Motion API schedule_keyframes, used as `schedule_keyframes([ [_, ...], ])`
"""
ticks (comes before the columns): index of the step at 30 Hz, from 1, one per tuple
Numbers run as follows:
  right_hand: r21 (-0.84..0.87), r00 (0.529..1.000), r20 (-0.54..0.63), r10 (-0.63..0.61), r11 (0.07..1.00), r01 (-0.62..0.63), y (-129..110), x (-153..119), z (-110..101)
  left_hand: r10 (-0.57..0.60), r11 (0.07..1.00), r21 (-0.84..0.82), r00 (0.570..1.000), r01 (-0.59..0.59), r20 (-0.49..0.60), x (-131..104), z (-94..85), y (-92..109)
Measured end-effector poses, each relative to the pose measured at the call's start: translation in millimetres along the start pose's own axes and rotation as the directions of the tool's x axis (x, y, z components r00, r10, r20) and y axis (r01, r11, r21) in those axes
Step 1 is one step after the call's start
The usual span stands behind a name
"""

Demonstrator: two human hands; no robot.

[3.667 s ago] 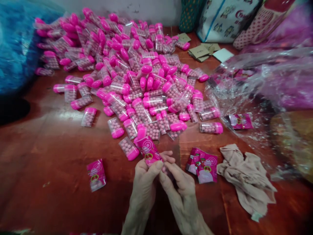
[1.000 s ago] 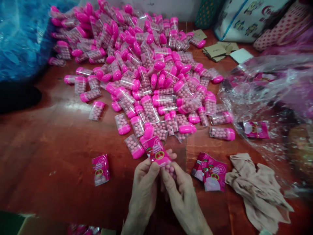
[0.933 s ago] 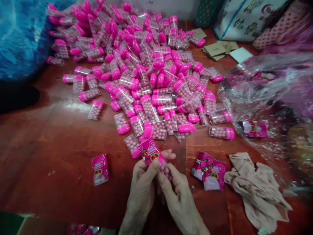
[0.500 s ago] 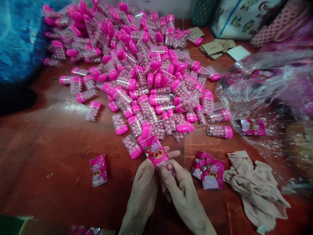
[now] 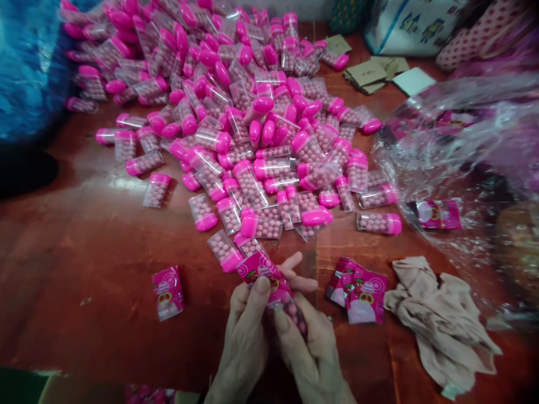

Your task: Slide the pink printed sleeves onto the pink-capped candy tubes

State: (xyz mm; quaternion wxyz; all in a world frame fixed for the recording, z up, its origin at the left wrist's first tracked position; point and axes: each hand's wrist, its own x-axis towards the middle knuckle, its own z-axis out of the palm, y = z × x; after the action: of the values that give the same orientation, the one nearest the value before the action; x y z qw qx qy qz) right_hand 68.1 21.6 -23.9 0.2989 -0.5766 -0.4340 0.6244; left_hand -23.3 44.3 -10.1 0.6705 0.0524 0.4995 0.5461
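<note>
Between my two hands is a clear candy container of pink balls (image 5: 290, 307) with a printed pink sleeve (image 5: 269, 275) around its upper part. My left hand (image 5: 246, 331) presses its thumb on the sleeve's printed face, its other fingers mostly hidden behind. My right hand (image 5: 314, 342) grips the lower end, thumb on the clear wall, where the pink balls show. Just beyond the sleeve lie loose pink-capped candy containers (image 5: 225, 251). A single pink sleeve (image 5: 168, 293) lies to the left, and a few overlapping sleeves (image 5: 366, 294) lie to the right.
A large heap of pink-capped containers (image 5: 248, 134) covers the back of the wooden table (image 5: 84, 247). A crumpled beige cloth (image 5: 438, 325) and clear plastic wrap (image 5: 471, 168) are at right. Brown cards (image 5: 366, 73) lie farther back. A blue bag (image 5: 29, 67) stands at left.
My left thumb has moved up onto the face of the printed sleeve. The container and both hands sit slightly lower, and the right hand still grips the lower end.
</note>
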Motion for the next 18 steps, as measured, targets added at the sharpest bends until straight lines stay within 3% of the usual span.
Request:
schedule_keyframes([
  [6,0.006,0.998,0.04,0.044,0.999,-0.044,-2.5,2.1,3.8,0.023,0.996,0.084,0.999,-0.019,-0.043,-0.8,-4.6,8.4],
  [15,0.179,0.978,0.198,0.059,0.979,-0.095,-17.4,16.4,-3.0,-0.016,0.999,0.033,0.991,0.021,-0.134,6.2,0.2,12.7],
  [18,0.083,0.99,0.108,0.086,0.992,-0.095,-16.5,3.9,0.2,0.036,0.996,0.09,0.991,-0.024,-0.132,2.1,5.7,14.7],
])
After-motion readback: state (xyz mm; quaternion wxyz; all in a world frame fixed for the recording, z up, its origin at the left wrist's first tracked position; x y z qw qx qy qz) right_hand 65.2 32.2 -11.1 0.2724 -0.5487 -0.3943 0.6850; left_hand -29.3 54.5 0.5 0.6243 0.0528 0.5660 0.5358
